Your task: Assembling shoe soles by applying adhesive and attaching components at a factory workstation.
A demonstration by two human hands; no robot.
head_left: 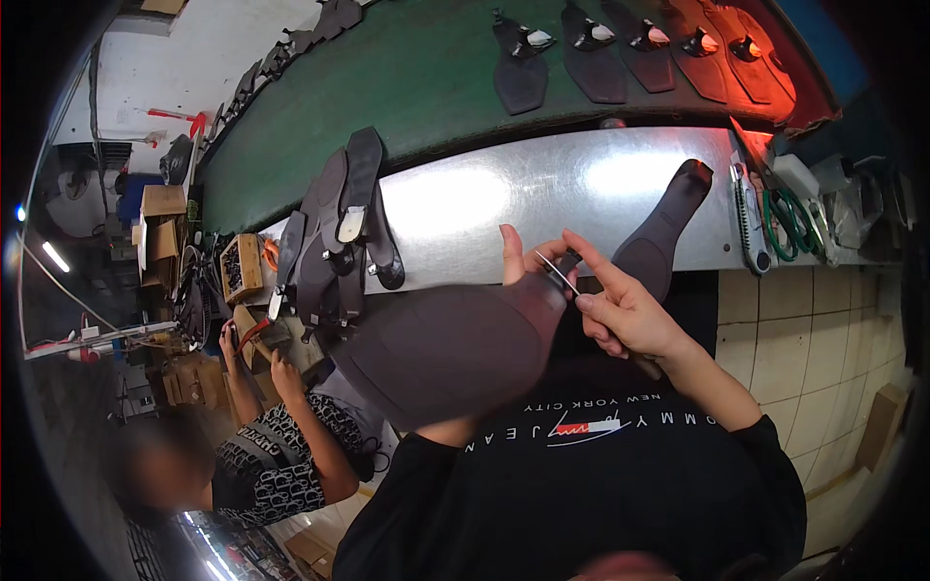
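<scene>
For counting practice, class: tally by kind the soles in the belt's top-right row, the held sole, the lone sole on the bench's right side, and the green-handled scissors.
Soles in the belt row: 5
Held sole: 1
Sole on the bench: 1
Green-handled scissors: 1
Total: 8

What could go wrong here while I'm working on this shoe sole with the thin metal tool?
1. The thin metal tool in the right hand points toward the left hand gripping the dark sole; a slip could likely jab those fingers.
2. The sole is held in the air, unsupported, so it may twist.
3. The stack of soles overhangs the metal bench edge and might slide off.
</scene>
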